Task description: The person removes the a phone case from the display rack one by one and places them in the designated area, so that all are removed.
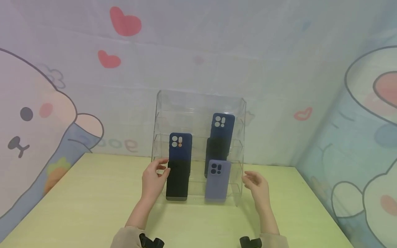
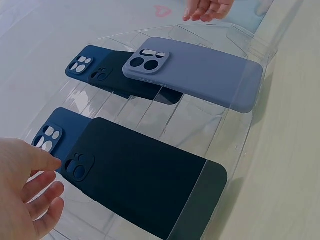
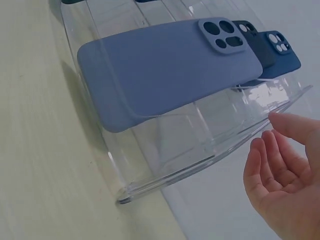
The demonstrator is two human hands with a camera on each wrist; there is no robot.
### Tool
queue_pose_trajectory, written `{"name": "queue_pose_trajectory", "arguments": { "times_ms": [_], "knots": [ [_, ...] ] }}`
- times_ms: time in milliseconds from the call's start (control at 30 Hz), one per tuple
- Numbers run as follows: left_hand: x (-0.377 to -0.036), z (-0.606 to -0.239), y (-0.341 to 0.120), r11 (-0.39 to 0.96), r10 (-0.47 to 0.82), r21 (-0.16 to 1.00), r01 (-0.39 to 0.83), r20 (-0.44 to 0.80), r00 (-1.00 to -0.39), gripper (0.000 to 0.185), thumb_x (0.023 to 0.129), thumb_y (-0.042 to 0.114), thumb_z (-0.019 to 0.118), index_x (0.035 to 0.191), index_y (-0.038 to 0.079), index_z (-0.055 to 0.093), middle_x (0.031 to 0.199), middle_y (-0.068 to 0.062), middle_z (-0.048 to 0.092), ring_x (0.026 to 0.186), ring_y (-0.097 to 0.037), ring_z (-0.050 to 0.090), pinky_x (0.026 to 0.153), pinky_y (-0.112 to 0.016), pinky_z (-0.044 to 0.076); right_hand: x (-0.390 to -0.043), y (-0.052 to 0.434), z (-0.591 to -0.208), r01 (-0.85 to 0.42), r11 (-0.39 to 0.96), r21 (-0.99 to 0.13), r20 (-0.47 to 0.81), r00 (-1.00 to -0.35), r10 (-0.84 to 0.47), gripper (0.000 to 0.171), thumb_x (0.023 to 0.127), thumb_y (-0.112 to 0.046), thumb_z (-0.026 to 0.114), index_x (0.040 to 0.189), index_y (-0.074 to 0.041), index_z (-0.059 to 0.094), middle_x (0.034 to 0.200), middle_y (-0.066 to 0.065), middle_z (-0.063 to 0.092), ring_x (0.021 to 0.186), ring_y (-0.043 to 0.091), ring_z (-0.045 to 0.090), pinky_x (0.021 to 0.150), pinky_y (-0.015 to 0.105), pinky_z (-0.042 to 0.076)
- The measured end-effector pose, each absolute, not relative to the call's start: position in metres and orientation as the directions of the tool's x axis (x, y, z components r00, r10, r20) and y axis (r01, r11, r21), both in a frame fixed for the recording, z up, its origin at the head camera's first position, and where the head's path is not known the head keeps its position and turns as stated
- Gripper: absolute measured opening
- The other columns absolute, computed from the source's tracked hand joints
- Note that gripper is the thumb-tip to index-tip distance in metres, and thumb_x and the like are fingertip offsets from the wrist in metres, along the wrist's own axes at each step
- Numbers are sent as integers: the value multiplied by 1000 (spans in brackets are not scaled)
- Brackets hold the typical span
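Observation:
A clear tiered rack [image 1: 198, 100] stands on the table and holds several phone cases. At its left side, a black case [image 1: 177, 182] leans in the lowest tier in front of a dark blue case [image 1: 183, 151]. To the right, a lavender case [image 1: 218, 182] stands in front of a dark case [image 1: 217, 148] and another blue case [image 1: 226, 129]. My left hand [image 1: 154, 181] is at the left edge of the black case, fingers loosely bent; whether the thumb touches it I cannot tell. Beside the rack's right side panel is my right hand [image 1: 258, 187], holding nothing, its fingers relaxed.
The rack stands on a pale yellow-green table [image 1: 102, 196], near its back edge. Behind hangs a cloth backdrop [image 1: 198, 44] printed with hearts and cartoon animals, and it also closes off the sides.

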State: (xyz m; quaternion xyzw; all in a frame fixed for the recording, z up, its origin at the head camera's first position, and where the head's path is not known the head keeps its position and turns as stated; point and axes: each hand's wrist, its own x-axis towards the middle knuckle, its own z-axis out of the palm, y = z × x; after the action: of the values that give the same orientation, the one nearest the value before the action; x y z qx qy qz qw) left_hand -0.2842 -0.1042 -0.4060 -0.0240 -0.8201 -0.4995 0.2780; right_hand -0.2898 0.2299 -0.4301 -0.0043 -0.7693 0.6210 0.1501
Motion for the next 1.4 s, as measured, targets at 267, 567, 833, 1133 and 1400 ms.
{"name": "queue_pose_trajectory", "arguments": {
  "times_ms": [267, 567, 833, 1133, 1400],
  "knots": [
    [-286, -410, -104, 517, -234, 788, 336, 507, -830, 33, 85, 2, 72, 118, 4, 68, 116, -14, 69, 93, -30, 68, 68, -30, 55, -289, 232, -442, -125, 171, -977, 144, -984, 101, 43, 95, -15, 61, 133, 3, 51, 136, 20, 53, 99, -1, 59, 90, 19, 49],
    [-286, -414, -101, 558, -187, 769, 312, 482, -856, 39, 86, 2, 71, 125, 3, 63, 122, -15, 66, 84, -27, 68, 68, -34, 52, -289, 236, -453, -106, 137, -985, 115, -991, 64, 45, 97, -14, 60, 137, 3, 49, 142, 20, 50, 103, 5, 61, 89, 17, 51],
    [-288, -414, -99, 565, -187, 779, 271, 441, -878, 45, 89, 4, 67, 133, 2, 57, 126, -17, 65, 87, -28, 68, 65, -32, 50, -290, 236, -454, -116, 101, -988, 123, -990, 67, 44, 96, -12, 60, 135, 5, 51, 141, 20, 51, 104, 2, 62, 90, 19, 52],
    [-289, -416, -101, 579, -191, 759, 298, 482, -855, 37, 91, 8, 67, 127, 2, 62, 120, -18, 68, 86, -28, 68, 71, -37, 52, -294, 234, -456, -99, 50, -994, 103, -991, 82, 44, 95, -11, 61, 134, 8, 50, 134, 9, 58, 106, 1, 61, 91, 21, 53],
    [-289, -415, -102, 582, -197, 748, 320, 511, -837, 33, 89, 8, 71, 121, 3, 67, 114, -15, 71, 86, -27, 68, 71, -35, 50, -295, 235, -457, -93, 23, -995, 94, -992, 89, 45, 94, -9, 61, 133, 10, 50, 121, -5, 63, 108, 5, 62, 91, 22, 53]
  ]
}}
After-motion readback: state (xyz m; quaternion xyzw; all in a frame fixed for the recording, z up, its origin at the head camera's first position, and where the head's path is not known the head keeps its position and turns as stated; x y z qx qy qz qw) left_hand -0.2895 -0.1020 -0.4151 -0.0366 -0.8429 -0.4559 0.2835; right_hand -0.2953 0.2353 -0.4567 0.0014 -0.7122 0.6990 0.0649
